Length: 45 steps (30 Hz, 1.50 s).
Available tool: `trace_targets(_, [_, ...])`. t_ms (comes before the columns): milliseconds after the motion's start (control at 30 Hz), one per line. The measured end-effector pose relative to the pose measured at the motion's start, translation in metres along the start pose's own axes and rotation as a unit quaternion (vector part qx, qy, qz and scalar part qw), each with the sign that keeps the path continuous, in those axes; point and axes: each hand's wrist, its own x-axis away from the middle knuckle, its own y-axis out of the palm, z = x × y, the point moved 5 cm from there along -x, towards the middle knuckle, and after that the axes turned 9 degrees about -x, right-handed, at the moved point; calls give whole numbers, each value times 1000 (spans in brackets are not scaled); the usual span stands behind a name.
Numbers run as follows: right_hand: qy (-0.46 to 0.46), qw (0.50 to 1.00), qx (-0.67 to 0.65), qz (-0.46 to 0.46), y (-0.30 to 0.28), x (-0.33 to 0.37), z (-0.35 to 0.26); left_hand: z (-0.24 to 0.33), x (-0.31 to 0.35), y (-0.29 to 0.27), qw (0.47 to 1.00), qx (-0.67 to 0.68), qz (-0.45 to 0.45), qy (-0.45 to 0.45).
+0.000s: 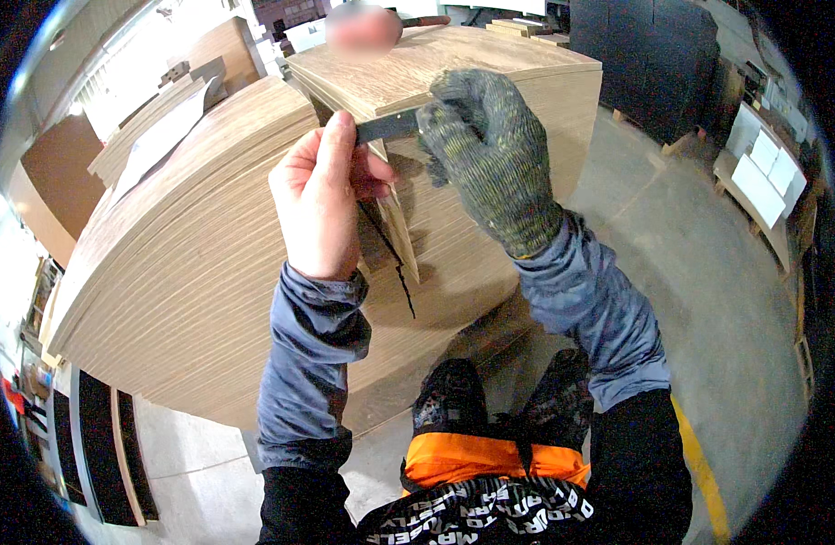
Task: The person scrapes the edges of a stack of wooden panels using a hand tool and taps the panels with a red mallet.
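Between my two hands runs a short, flat, dark strip [387,127], held up in front of stacked wood-grain boards. My bare left hand [319,200] pinches its left end between thumb and fingers. The right hand [492,159], in a grey-green knitted glove, is closed around the other end, so that part is hidden. Just beyond the hands are the left stack of boards [190,263] and the right stack [563,118], with a gap between them at the top. A narrow pale wood piece [401,238] slants below the strip, beside a jagged dark line.
A person [363,32], blurred, is beyond the right stack. White sheets [163,136] lie on boards at far left. Dark panels [649,64] stand at far right, and a stand with white papers [765,168] is near the right rim. A yellow line [699,468] crosses the concrete floor.
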Motion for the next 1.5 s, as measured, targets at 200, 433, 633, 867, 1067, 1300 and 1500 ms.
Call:
trace_targets(200, [40, 986, -133, 95, 8, -7, 4, -7, 1, 1, 999, 33, 14, -13])
trace_targets(433, [313, 925, -100, 189, -1, 136, 106, -107, 100, -8, 982, -2, 50, -182])
trace_targets(633, [201, 963, -76, 161, -8, 169, 95, -117, 123, -18, 982, -44, 51, -176])
trace_targets(867, [110, 983, -31, 144, 24, 62, 34, -55, 56, -24, 992, -48, 79, -90])
trace_targets(1067, [156, 972, -59, 165, 3, 229, 129, -191, 175, -36, 931, 0, 116, -347])
trace_targets(1300, [151, 975, -78, 146, 20, 110, 39, -70, 96, -30, 985, -63, 122, -100])
trace_targets(1500, [304, 937, -128, 116, 24, 157, 84, -130, 118, -39, 973, -81, 134, -170])
